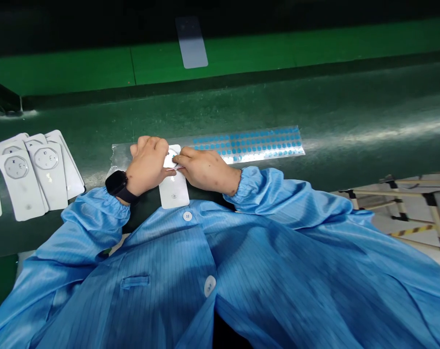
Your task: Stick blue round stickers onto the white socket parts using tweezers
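Note:
A white phone back cover [174,191] with a round camera area near its top lies upright in front of me. My left hand [147,162] is curled over its left edge, fingers closed on it, with the thumb reaching across its face. From the other side, my right hand [209,170] pinches over the camera area, its fingertips pressed together. A thin pale sliver shows between the thumbs; what it is I cannot make out. Behind the right hand lies a clear sheet with rows of blue round stickers [267,141], its left part bare and partly under my left hand.
Several white phone back covers [52,169] lie in overlapping piles on the left of the green bench mat [350,111]. One grey-white cover [194,51] lies on the bright green strip beyond. Tube-framed racks [398,198] stand on the floor at right.

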A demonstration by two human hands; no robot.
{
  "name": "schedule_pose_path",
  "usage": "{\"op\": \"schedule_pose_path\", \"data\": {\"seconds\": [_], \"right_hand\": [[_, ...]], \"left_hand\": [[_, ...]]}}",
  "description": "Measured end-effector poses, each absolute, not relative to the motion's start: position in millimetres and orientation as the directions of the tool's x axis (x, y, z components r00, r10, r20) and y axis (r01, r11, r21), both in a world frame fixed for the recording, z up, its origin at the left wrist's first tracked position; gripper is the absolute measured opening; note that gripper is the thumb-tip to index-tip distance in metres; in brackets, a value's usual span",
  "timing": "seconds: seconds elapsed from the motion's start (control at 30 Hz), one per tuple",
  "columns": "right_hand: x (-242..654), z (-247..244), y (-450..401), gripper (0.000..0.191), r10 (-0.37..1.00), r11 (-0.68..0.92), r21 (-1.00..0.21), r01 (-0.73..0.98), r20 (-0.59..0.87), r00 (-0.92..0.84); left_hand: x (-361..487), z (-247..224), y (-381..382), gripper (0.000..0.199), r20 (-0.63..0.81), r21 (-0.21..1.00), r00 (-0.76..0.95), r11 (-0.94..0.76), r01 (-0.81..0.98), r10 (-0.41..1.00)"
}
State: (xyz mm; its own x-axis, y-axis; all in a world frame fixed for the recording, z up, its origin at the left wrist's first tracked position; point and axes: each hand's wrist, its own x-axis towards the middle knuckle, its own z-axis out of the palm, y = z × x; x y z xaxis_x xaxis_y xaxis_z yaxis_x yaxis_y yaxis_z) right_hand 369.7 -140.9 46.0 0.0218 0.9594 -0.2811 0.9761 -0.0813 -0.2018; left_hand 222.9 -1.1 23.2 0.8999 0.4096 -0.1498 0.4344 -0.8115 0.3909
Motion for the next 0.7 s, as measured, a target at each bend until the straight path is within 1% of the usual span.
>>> {"op": "schedule_pose_path", "data": {"seconds": [0.23, 0.4, 0.47, 0.53, 0.57, 0.6, 0.63, 0.67, 0.7], "right_hand": [[371, 51, -135, 0.038, 0.96, -0.056, -0.182, 0.982, -0.281, 0.002], [371, 58, -127, 0.038, 0.951, -0.013, -0.153, 0.988, -0.308, -0.035], [373, 62, -124, 0.037, 0.944, -0.022, -0.165, 0.986, -0.329, -0.034], [377, 61, -123, 0.032, 0.948, -0.072, -0.238, 0.969, -0.318, -0.008], [379, 59, -123, 0.034, 0.958, -0.109, -0.309, 0.945, -0.286, 0.017], [382, 55, -121, 0.044, 0.967, -0.153, -0.399, 0.904, -0.248, 0.054], [385, 49, -118, 0.056, 0.972, -0.195, -0.501, 0.843, -0.215, 0.098], [388, 44, -112, 0.063, 0.97, -0.236, -0.599, 0.765, -0.195, 0.146], [392, 38, -103, 0.058, 0.963, -0.268, -0.685, 0.677, -0.195, 0.184]], "left_hand": [[230, 25, 4, 0.055, -0.193, 0.376, 0.888, -0.804, 0.46, 0.418], [234, 31, 1, 0.053, -0.233, 0.357, 0.868, -0.792, 0.496, 0.439], [233, 32, -1, 0.052, -0.222, 0.366, 0.867, -0.786, 0.498, 0.446], [231, 30, -4, 0.051, -0.203, 0.403, 0.866, -0.766, 0.5, 0.458], [230, 27, -5, 0.049, -0.19, 0.439, 0.864, -0.747, 0.5, 0.467], [228, 24, -6, 0.048, -0.168, 0.486, 0.863, -0.722, 0.493, 0.476], [227, 20, -6, 0.048, -0.125, 0.538, 0.863, -0.697, 0.474, 0.49], [225, 16, -5, 0.05, -0.055, 0.585, 0.856, -0.678, 0.446, 0.515], [224, 12, -3, 0.054, 0.042, 0.615, 0.832, -0.67, 0.415, 0.553]]}}
